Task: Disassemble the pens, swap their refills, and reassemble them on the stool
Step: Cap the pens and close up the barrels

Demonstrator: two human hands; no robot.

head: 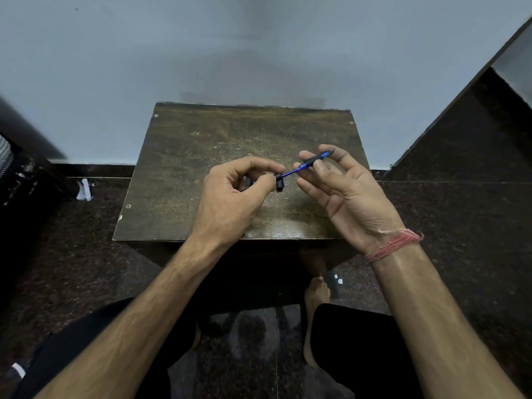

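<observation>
Above a worn brown wooden stool [184, 174], both hands hold a blue pen [305, 165] with a black grip. My right hand [342, 194] pinches the pen's tip end between thumb and fingers, palm turned up. My left hand [230, 194] is curled, its thumb and forefinger closed on a small black cap piece [279, 182] at the pen's rear end. Another dark pen part seems tucked inside the left fist, mostly hidden. A second pen is not visible.
The stool stands against a pale blue-grey wall [259, 53] on a dark speckled floor [460, 226]. White paper scraps [84, 191] lie on the floor at the left. My knees in black shorts and a bare foot [316, 292] are below the stool.
</observation>
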